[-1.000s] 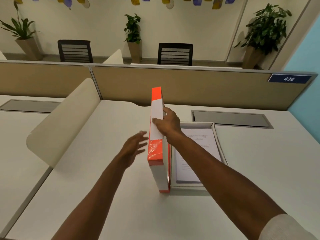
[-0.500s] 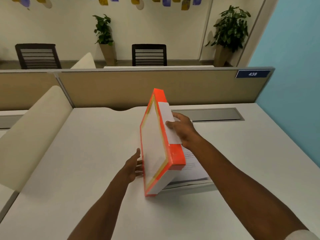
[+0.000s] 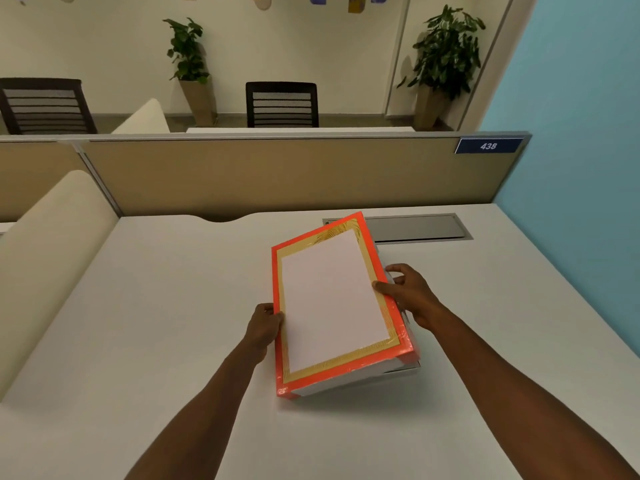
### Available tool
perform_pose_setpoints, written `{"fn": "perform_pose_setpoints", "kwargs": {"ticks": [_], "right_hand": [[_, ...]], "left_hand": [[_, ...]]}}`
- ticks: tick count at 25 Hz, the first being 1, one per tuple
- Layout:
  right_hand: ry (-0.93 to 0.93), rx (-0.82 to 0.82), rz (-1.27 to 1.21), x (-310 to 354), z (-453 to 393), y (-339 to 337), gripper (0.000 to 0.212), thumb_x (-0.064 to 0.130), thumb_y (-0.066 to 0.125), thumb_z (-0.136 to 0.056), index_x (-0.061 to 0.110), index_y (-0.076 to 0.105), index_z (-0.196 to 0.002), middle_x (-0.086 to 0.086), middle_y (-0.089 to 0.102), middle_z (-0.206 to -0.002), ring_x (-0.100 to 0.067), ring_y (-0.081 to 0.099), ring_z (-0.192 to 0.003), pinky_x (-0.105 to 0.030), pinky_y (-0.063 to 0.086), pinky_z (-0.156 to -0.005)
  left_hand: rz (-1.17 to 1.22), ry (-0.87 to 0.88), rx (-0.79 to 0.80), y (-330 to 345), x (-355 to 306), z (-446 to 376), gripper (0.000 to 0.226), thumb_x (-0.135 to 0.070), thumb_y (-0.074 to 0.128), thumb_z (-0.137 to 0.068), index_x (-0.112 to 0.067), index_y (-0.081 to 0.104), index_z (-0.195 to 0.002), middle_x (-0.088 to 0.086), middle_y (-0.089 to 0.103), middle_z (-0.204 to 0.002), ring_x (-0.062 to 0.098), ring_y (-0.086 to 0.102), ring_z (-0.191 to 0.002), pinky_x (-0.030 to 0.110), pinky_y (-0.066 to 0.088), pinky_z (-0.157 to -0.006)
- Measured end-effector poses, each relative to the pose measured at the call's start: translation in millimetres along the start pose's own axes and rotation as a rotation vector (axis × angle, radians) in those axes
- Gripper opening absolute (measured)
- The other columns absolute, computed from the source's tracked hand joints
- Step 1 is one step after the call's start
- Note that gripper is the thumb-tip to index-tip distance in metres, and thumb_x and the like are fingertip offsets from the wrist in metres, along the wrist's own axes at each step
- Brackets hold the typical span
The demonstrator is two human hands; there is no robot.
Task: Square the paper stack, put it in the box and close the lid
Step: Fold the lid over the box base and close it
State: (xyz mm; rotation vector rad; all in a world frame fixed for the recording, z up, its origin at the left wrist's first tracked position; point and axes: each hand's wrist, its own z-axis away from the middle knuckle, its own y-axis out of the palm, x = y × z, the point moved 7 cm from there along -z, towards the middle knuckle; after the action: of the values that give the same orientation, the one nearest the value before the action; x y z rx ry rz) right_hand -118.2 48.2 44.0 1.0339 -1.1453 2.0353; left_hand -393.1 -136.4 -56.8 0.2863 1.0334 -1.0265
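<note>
The lid (image 3: 332, 299) is orange-edged with a gold frame and a white centre. It lies nearly flat over the white box (image 3: 408, 367), slightly tilted and skewed, with only a sliver of the box showing at its right and front edges. My left hand (image 3: 265, 323) grips the lid's left edge. My right hand (image 3: 407, 292) holds its right edge, thumb on top. The paper stack is hidden under the lid.
The box sits on a white desk (image 3: 156, 323). A grey cable hatch (image 3: 419, 227) lies just behind the box. A tan partition (image 3: 277, 174) closes the back and a cream curved divider (image 3: 52, 244) the left. A blue wall stands at the right.
The lid was upright on its edge beside the open box; it has swung down over the box. My left hand moved in and took its left edge.
</note>
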Motion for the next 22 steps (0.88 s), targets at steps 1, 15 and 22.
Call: {"fn": "perform_pose_setpoints", "kwargs": {"ticks": [1, 15, 22], "right_hand": [[0.017, 0.01, -0.009, -8.8, -4.4, -0.6, 0.059, 0.038, 0.08, -0.082, 0.021, 0.051, -0.131, -0.011, 0.066, -0.114, -0.027, 0.071, -0.094, -0.045, 0.062, -0.079], [-0.022, -0.016, 0.106, -63.7, -26.7, 5.1, 0.051, 0.044, 0.063, -0.094, 0.02, 0.053, -0.138, -0.004, 0.063, -0.12, -0.023, 0.062, -0.1, -0.034, 0.053, -0.084], [0.018, 0.012, 0.042, -79.9, -30.9, 12.1, 0.047, 0.037, 0.057, -0.099, 0.018, 0.051, -0.142, -0.007, 0.063, -0.129, -0.028, 0.063, -0.11, -0.044, 0.053, -0.096]], "left_hand": [[0.016, 0.0, 0.003, 2.6, 1.3, 1.2, 0.031, -0.016, 0.05, -0.104, -0.009, 0.046, -0.134, 0.009, 0.06, -0.118, 0.026, 0.059, -0.101, 0.043, 0.052, -0.088], [0.398, 0.032, 0.076, 31.9, 12.4, 7.9, 0.064, -0.069, 0.027, -0.097, -0.023, 0.059, -0.13, 0.006, 0.073, -0.12, 0.026, 0.076, -0.102, 0.043, 0.065, -0.082], [0.531, 0.011, 0.155, 43.3, 13.3, 10.9, 0.063, -0.067, 0.024, -0.1, -0.026, 0.064, -0.125, 0.003, 0.082, -0.105, 0.027, 0.081, -0.092, 0.037, 0.065, -0.067]]}}
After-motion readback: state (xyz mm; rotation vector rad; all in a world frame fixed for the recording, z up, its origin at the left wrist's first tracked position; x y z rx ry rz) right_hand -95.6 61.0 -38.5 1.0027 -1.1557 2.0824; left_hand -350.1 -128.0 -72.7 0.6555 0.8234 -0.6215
